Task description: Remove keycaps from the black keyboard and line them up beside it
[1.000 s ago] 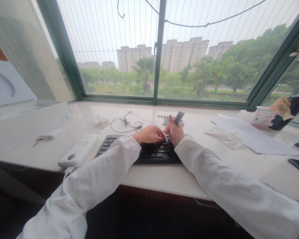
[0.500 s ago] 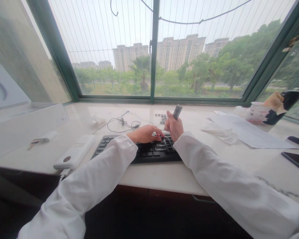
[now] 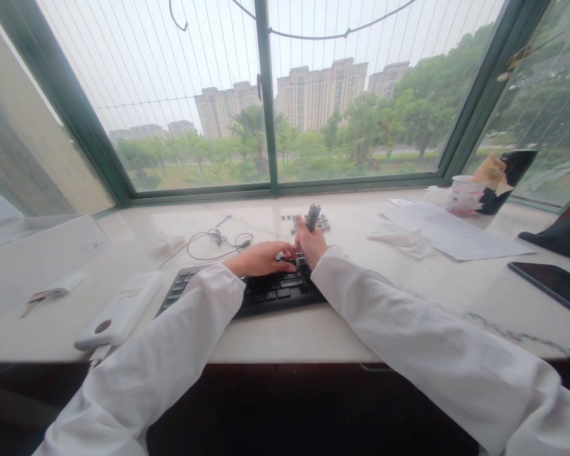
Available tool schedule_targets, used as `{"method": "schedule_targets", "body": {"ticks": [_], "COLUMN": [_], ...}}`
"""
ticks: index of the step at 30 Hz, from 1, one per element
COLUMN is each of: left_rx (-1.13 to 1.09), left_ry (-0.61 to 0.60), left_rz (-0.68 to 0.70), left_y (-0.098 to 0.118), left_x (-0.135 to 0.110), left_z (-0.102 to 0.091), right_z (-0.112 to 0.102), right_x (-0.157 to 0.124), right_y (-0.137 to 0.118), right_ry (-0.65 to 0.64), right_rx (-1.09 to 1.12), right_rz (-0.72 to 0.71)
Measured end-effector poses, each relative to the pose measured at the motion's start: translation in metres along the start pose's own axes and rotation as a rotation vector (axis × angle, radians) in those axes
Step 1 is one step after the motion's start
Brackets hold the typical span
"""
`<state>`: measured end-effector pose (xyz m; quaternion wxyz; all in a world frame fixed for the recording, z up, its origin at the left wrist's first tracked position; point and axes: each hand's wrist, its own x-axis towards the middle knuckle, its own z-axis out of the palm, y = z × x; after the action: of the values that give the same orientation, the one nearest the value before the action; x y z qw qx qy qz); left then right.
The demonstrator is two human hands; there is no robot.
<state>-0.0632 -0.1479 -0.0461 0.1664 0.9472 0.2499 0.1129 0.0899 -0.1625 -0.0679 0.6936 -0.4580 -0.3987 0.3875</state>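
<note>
A black keyboard [image 3: 266,294] lies on the white marble sill in front of me. My left hand [image 3: 261,258] rests on its upper right keys, fingers pinched together at one key near the right hand. My right hand [image 3: 310,244] is closed round a dark grey stick-shaped tool [image 3: 312,217] that points up, held over the keyboard's right end. Several loose black keycaps [image 3: 308,221] lie in a small group just beyond the hands. Both arms wear white sleeves.
A white power bank [image 3: 121,311] lies left of the keyboard, with a white key fob [image 3: 52,288] farther left. A coiled cable [image 3: 216,240] sits behind the keyboard. To the right are a crumpled tissue [image 3: 401,240], paper sheets [image 3: 456,234], a pink cup [image 3: 463,193] and a dark phone [image 3: 551,282].
The view has swung to the right, so everything sits further left in frame. My right hand lifted the tool slightly, then lowered it closer to the keyboard; my left hand stays on the keys.
</note>
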Motion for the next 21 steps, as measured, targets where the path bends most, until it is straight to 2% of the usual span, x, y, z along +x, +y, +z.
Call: {"method": "schedule_targets", "body": {"ticks": [4, 10, 12, 16, 21], "left_rx": [-0.054, -0.133, -0.14, -0.14, -0.158], "left_ry": [0.023, 0.091, 0.078, 0.036, 0.024], "left_rz": [-0.069, -0.032, -0.042, -0.117, -0.193], "left_y": [0.001, 0.002, 0.004, 0.011, 0.014], "left_x": [-0.002, -0.002, -0.003, -0.006, -0.007], "left_z": [0.0, -0.003, -0.005, -0.011, -0.014], "right_z": [0.002, 0.003, 0.004, 0.005, 0.003], "right_x": [-0.002, -0.005, -0.006, -0.002, 0.005], "right_y": [0.0, -0.001, -0.001, -0.001, -0.003], "right_ry": [-0.03, 0.015, 0.007, -0.095, -0.324], "right_rx": [0.087, 0.051, 0.053, 0.11, 0.197], "right_rz": [-0.008, -0.056, -0.067, -0.033, 0.065]}}
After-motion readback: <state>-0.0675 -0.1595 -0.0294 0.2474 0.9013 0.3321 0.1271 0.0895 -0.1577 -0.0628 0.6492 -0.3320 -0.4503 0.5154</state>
